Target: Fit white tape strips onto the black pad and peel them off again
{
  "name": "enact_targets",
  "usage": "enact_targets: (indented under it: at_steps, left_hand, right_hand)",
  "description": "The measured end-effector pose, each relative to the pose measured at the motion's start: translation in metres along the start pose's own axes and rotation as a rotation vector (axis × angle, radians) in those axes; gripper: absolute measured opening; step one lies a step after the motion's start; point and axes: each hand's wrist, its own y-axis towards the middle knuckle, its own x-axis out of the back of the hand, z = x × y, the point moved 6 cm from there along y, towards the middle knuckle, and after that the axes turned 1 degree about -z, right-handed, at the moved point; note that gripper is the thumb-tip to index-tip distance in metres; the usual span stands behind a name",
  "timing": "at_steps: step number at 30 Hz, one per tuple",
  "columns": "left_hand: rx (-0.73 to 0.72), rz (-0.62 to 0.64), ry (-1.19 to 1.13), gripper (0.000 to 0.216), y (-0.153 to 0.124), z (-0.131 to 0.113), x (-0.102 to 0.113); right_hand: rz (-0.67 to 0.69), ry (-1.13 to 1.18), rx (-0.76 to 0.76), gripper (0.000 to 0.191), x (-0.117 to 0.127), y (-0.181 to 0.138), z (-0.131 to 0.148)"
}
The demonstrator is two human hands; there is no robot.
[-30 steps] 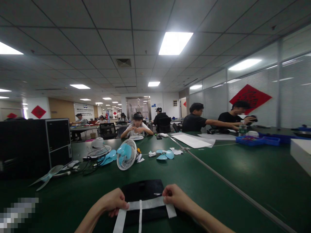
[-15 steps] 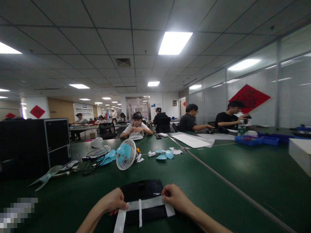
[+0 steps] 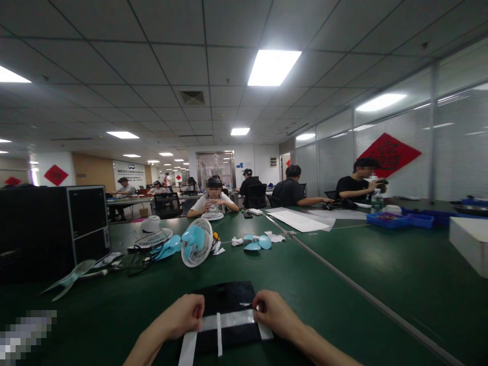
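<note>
Bare green table (image 3: 324,305) right of the hands; fan (image 3: 193,243) and cables (image 3: 133,259) crowd far left.

The white strips (image 3: 224,322) run off the bottom edge. Both fingertips are tucked out of sight where the left hand (image 3: 185,316) and right hand (image 3: 275,315) meet them. A blurred patch (image 3: 26,330), possibly paper, can't be read.

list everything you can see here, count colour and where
black pad: 1, black, near table edge
white strip: several, white, across the pad
fan: 1, white with blue blades, mid table
fan grille: 1, white, left of fan
loose blades: few, blue, centre
computer case: 1, black, far left
blue trays: 2, right
table: 1, green
people: several, seated behind
left hand: grip on strip's left end
right hand: grip on strip's right end
</note>
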Motion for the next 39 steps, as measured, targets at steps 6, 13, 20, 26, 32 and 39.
enact_targets:
  at_steps: [6,13,20,26,32,39]
  left_hand:
    - [-0.254,0.057,0.044,0.037,-0.007,-0.035,-0.008]
    - [-0.279,0.048,0.044,0.035,-0.006,-0.037,-0.011]
    - [-0.287,0.082,0.002,0.03,-0.008,-0.037,-0.009]
    - [-0.283,0.096,-0.036,0.033,-0.009,-0.039,-0.009]
    - [-0.251,0.076,-0.009,0.028,-0.006,-0.036,-0.009]
    - [-0.254,0.079,-0.003,0.026,-0.006,-0.037,-0.009]
  right_hand:
    - [0.012,-0.072,0.055,0.018,0.003,-0.002,0.012]
    - [0.073,-0.123,0.263,0.031,-0.009,-0.007,0.035]
    - [0.201,-0.221,0.479,0.035,-0.038,-0.008,0.079]
    - [0.209,-0.32,0.49,0.032,-0.051,-0.005,0.089]
    - [0.179,-0.402,0.555,0.034,-0.056,-0.017,0.086]
    - [0.195,-0.416,0.647,0.03,-0.064,-0.032,0.083]
